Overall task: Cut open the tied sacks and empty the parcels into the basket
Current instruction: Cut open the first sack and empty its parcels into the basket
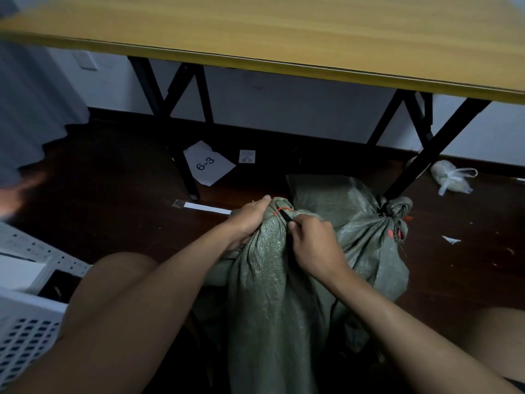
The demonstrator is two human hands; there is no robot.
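A green woven sack (272, 294) stands between my knees, its neck bunched and bound with a red tie (281, 209). My left hand (250, 220) grips the gathered neck just below the knot. My right hand (315, 245) holds a small dark cutter (286, 216) whose tip touches the red tie. A second green sack (366, 223) lies behind, also knotted with a red tie (393, 233). The white perforated basket (25, 331) sits at the lower left.
A wooden table (284, 32) on black folding legs (181, 155) stands over the dark floor ahead. A paper marked 6-3 (208, 163), a small label (247, 156), a white strip (207, 208) and a tied clear plastic bag (451, 177) lie on the floor.
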